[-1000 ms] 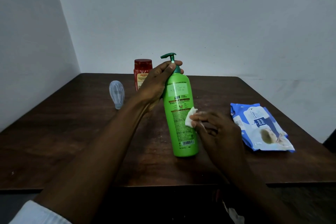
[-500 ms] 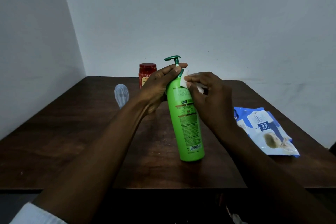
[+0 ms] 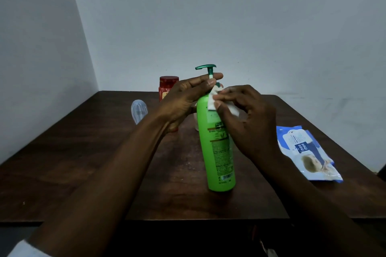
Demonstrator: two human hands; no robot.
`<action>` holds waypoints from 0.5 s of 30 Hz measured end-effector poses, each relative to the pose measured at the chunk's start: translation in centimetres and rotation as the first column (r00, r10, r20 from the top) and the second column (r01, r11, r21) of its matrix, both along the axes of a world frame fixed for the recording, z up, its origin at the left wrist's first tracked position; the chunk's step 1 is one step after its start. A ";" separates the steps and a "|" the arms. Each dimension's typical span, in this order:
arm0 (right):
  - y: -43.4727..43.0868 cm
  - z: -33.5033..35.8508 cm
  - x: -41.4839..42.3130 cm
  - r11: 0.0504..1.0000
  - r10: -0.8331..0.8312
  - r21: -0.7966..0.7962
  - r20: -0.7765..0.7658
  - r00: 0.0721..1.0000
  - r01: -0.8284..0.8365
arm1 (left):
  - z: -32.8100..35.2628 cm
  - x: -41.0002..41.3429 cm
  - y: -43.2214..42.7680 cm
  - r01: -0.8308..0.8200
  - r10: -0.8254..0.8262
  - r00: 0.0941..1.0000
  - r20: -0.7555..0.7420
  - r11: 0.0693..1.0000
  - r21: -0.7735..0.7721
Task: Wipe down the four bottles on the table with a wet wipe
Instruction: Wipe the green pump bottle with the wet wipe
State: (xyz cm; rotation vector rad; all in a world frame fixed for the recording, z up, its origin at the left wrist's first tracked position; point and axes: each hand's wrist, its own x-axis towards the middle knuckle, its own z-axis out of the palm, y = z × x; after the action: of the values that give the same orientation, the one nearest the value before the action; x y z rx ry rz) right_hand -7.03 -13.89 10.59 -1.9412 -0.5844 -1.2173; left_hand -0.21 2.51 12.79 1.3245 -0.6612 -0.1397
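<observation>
We stand the green bottle [image 3: 219,152] up on the brown counter [image 3: 83,162], near the front edge. Our left hand [image 3: 183,100] holds it at the top, with the fingers [image 3: 200,81] curled round the neck just under the pump. Our right hand [image 3: 248,119] pinches a white wet wipe [image 3: 212,104] in its fingers and presses it on the bottle's shoulder. A red jar [image 3: 168,83] and a clear bottle [image 3: 139,110] sit farther back on the left. A blue pack of wipes [image 3: 307,152] lies on the right.
</observation>
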 end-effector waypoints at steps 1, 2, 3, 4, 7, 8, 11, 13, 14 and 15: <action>-0.3 0.1 0.1 0.999 0.007 0.039 -0.027 1.000 -0.006 | 0.1 -0.1 0.0 0.005 -0.005 1.000 0.013 1.000 0.006; -0.6 0.1 0.3 0.996 0.023 0.086 -0.062 0.998 -0.017 | 0.2 -0.2 0.0 0.010 -0.011 1.000 0.023 1.000 0.009; -0.8 0.2 0.5 0.988 0.055 0.149 -0.109 0.992 -0.039 | 0.3 -0.2 0.0 0.021 -0.021 0.999 0.029 1.000 0.008; -1.1 0.3 0.7 0.971 0.111 0.227 -0.164 0.980 -0.072 | 0.5 -0.3 0.0 0.037 -0.037 0.999 0.033 0.999 0.004; -1.9 0.8 1.3 0.892 0.313 0.415 -0.278 0.908 -0.180 | 0.9 -0.4 0.0 0.098 -0.098 0.994 0.057 0.995 0.002; -2.1 1.0 1.3 0.876 0.354 0.439 -0.299 0.886 -0.202 | 1.0 -0.4 0.1 0.114 -0.115 0.991 0.068 0.993 0.011; -2.2 1.5 1.0 0.851 0.420 0.474 -0.356 0.835 -0.226 | 1.0 -0.4 0.4 0.162 -0.168 0.978 0.122 0.985 0.060; -2.0 1.5 0.5 0.891 0.354 0.417 -0.395 0.847 -0.178 | 1.2 -0.5 0.4 0.185 -0.197 0.967 0.162 0.979 0.086; -1.9 1.5 0.1 0.934 0.263 0.334 -0.393 0.881 -0.130 | 1.3 -0.7 0.4 0.190 -0.204 0.962 0.181 0.977 0.093; -1.8 1.4 -0.4 0.971 0.153 0.229 -0.360 0.920 -0.072 | 1.4 -0.8 0.4 0.189 -0.205 0.958 0.199 0.977 0.096</action>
State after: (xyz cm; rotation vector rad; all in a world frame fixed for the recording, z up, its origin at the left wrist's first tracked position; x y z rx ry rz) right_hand -7.41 -15.67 12.02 -1.8641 -0.3444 -0.7697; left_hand -0.96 2.94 14.15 1.3555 -0.9758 -0.1910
